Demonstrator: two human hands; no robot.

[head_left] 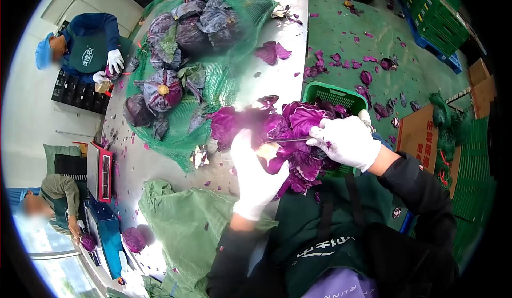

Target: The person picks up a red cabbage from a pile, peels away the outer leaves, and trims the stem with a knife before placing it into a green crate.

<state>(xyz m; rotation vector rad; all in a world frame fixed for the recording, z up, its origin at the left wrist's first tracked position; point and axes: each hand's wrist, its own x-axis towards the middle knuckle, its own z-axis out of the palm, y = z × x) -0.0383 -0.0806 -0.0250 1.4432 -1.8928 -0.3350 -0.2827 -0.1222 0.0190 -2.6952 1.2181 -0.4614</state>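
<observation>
My left hand (257, 178), in a white glove, is closed around the side of a red cabbage (277, 126). The cabbage's pale cut stem (268, 151) faces up beside my thumb. My right hand (348, 142), also white-gloved, grips a knife (290, 139), its thin dark blade lying across the cabbage just above the stem; the handle is hidden in my fingers. Loose purple leaves (306, 117) are heaped around the cabbage at the table edge, partly over a green plastic crate (333, 91).
A green mesh sack (226, 68) with several whole cabbages (161, 90) lies on the metal table (285, 36). Nearer is a green woven sack (178, 234). Two co-workers (88, 47) (61, 202) stand across the table. Leaves litter the floor; green crates (434, 18) are stacked at right.
</observation>
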